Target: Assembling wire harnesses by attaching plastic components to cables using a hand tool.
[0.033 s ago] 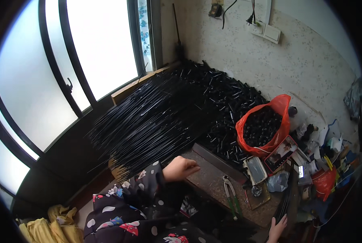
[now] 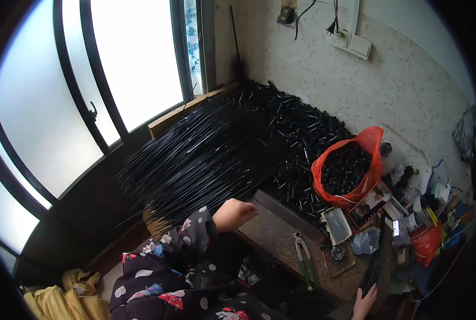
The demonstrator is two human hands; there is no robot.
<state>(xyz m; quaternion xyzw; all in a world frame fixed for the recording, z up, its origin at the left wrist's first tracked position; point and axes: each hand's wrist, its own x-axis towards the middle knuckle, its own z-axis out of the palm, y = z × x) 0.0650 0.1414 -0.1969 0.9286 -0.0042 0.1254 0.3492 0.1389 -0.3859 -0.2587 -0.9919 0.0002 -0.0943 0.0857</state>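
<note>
My left hand [image 2: 235, 214] hovers over the near left end of the bench top, its fingers pinched together. What sits between the fingertips, if anything, is too small to make out. At the lower right my right hand [image 2: 365, 303] is closed round a bundle of thin black rods [image 2: 374, 269]. A large pile of similar long black rods [image 2: 190, 165] lies beyond my left hand. Between my hands, green-handled pliers [image 2: 304, 260] rest on the brown bench top [image 2: 275, 228].
A dark bar [image 2: 288, 214] borders a heap of short black tubes [image 2: 302, 128]. A red plastic bag [image 2: 376, 152] of small black parts stands right, beside a red-rimmed tray [image 2: 369, 205], a clear case [image 2: 336, 224], a crumpled clear bag [image 2: 366, 241] and clutter. Windows [image 2: 136, 53] line the left.
My left hand has drawn slightly to the left, away from the dark bar. My right hand keeps its grip on the rods. The whole view has shifted a little.
</note>
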